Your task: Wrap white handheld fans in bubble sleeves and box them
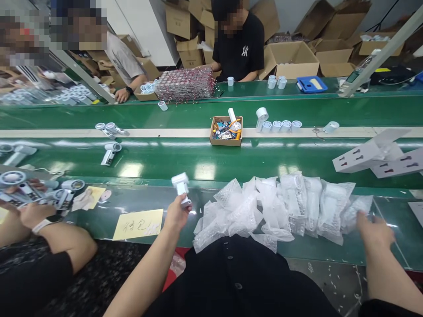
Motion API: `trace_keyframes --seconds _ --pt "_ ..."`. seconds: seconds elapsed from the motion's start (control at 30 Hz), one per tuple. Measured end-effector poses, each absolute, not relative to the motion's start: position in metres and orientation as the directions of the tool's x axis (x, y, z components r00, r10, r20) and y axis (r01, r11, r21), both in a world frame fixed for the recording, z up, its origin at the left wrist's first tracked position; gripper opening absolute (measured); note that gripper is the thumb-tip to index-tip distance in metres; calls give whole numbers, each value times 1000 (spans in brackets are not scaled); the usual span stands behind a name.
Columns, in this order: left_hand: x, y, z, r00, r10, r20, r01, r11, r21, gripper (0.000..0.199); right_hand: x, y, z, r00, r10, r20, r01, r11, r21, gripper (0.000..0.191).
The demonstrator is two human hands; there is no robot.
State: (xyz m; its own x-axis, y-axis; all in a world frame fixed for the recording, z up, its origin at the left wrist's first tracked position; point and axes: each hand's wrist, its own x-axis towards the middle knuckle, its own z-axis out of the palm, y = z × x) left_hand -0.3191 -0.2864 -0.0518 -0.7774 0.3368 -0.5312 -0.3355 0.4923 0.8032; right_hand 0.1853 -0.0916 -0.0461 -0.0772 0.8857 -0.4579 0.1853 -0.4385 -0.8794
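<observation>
My left hand (178,211) is closed round the handle of a small white handheld fan (180,185), held upright above the near bench edge. On the right, my right hand (376,231) touches the end of a row of bubble-wrapped items (331,207); its fingers are blurred and partly hidden against the last wrapped piece (356,211). Loose bubble-wrap bags (239,211) lie heaped between my hands, close to my body. A yellow paper with handwriting (138,224) lies left of my left forearm.
A carton of tools and parts (225,142) stands mid-belt. White fan heads (276,126) line up beyond. White boxes (358,157) lie at right. At left, a co-worker's hands (35,213) are among several fans. More people sit across the green belt (165,160).
</observation>
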Motion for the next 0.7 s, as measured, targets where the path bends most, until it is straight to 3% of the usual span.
trace_keyframes --seconds 0.07,0.1,0.13,0.17,0.23,0.3,0.37,0.43,0.57,0.7 --pt "-289 -285 -29 -655 539 -530 -390 359 848 27 152 -100 -22 254 936 -244 182 -294 -938 23" --pt "-271 -284 -17 -565 653 -505 -406 313 859 29 127 -107 -11 287 935 -207 178 -265 -948 19" --pt "-253 -282 -7 -467 750 -468 -388 302 871 29 98 -116 -2 237 944 -230 139 -267 -954 20" --pt "-236 -280 3 -364 827 -429 -328 318 890 29 67 -127 5 69 941 -331 62 -336 -940 26" --pt "-210 -272 17 -151 916 -371 -119 356 927 27 10 -149 10 -409 775 -482 -95 -561 -822 50" --pt "-205 -259 21 -82 947 -310 40 313 949 27 -26 -166 8 -526 702 -479 -174 -641 -748 56" --pt "-221 -241 15 -227 935 -272 100 300 949 31 -38 -176 3 -526 689 -498 -200 -670 -715 52" --pt "-246 -223 2 -384 859 -339 111 408 906 32 -34 -179 0 -540 648 -537 -175 -710 -682 46" --pt "-279 -207 -19 -283 776 -564 122 612 781 24 -17 -179 2 -639 506 -580 -126 -812 -570 39" --pt "-267 -223 -3 -255 804 -537 36 563 826 20 -18 -188 14 -731 420 -538 -133 -861 -491 46"
